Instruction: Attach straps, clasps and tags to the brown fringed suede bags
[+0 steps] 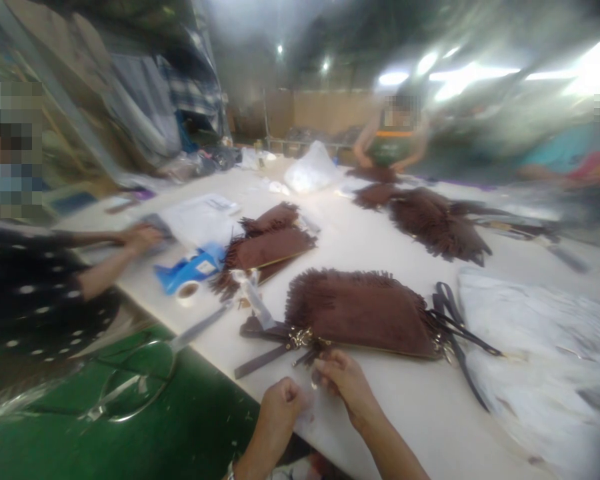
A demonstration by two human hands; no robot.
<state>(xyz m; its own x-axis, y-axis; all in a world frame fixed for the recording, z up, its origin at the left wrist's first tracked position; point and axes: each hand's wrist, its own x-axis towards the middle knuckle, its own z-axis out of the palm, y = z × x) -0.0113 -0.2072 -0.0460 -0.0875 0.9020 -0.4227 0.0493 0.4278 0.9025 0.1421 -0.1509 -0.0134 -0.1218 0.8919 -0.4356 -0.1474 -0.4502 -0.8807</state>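
Our left hand (283, 405) and right hand (347, 383), lower centre: apart, curled, grip unclear to us; brown fringed bag (357, 313) just above, long axis left-to-right, right hand nearer.

Brown fringed bag (355, 313) flat on white table (350, 243)

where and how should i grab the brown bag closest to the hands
Probably by the middle of the near edge of the bag, coming in from the person's side. The bag lies flat with that plain edge facing the person, while loose fringe lines the far edge, metal clips crowd the left end and straps the right.
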